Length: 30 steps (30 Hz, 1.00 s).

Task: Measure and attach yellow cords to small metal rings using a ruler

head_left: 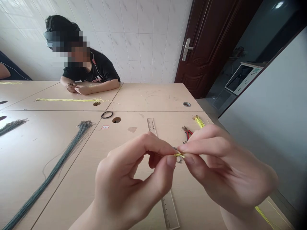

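Observation:
A short bit of yellow cord (179, 155), apparently looped or knotted, sits between my two hands above the table. My left hand (134, 174) pinches its left end between thumb and index finger. From the other side, my right hand (225, 166) grips it between thumb and fingertip. Small silver metal pieces (179, 160) show just behind and below the cord; I cannot make out their exact shape. Beneath my hands lies a clear ruler (169, 209), partly covered. Red-and-black pliers (187, 132) rest behind my right hand, mostly hidden by it.
A bundle of grey-green cords (62, 163) stretches along the left. Yellow cords (198, 121) lie at the back right, others (69, 100) across the table. A black band (106, 115) is near a cable hole (116, 120). A person (96, 68) sits opposite; another's arm shows far left.

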### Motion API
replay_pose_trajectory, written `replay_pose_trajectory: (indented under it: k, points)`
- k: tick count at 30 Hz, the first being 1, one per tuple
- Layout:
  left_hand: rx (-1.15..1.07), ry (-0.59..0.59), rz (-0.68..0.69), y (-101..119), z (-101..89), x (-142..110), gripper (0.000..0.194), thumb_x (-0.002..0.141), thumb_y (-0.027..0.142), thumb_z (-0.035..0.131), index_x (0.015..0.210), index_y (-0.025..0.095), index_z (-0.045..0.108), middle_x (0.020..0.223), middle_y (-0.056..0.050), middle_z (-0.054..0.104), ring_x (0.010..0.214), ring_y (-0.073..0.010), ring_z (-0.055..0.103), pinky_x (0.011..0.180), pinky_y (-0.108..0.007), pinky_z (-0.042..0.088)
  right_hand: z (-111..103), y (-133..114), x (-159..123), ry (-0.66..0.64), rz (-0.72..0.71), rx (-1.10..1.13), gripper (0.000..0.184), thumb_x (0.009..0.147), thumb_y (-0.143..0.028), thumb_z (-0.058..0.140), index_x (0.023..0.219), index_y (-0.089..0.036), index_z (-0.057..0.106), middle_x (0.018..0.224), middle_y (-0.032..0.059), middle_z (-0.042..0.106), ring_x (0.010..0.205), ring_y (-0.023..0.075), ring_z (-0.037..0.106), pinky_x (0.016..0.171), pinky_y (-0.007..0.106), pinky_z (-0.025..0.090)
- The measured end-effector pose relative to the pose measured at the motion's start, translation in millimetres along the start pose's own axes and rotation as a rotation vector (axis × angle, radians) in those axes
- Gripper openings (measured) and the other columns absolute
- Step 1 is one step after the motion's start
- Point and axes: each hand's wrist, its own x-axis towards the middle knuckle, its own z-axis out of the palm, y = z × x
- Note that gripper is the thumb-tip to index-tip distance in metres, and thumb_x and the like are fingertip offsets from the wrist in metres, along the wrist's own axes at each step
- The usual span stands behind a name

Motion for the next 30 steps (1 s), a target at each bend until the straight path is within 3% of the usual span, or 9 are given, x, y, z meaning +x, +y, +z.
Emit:
replay_pose_trajectory:
  k: [19,30]
  points:
    - [-0.005,0.013,0.004,-0.9,-1.4,2.1,0.016,0.081,0.006,0.052,0.075,0.020,0.056,0.061,0.005,0.054,0.055,-0.0069,0.051,0.050,-0.018,0.044,-0.3,0.2,2.0,0.037,-0.072,-0.059,0.018,0.079,-0.007,0.062,0.092,-0.018,0.066,0.075,-0.0005,0.060,0.063,0.0093,0.054,0.050,0.025,0.045]
    - [0.047,0.043,-0.002,1.7,-1.2,2.2,0.017,0.079,0.005,0.053,0.074,0.021,0.055,0.062,0.006,0.055,0.055,-0.0060,0.051,0.049,-0.015,0.042,-2.2,0.8,-0.2,-0.011,-0.055,-0.025,0.018,0.079,-0.006,0.062,0.093,-0.017,0.065,0.075,0.0008,0.059,0.066,0.0107,0.055,0.051,0.024,0.046]
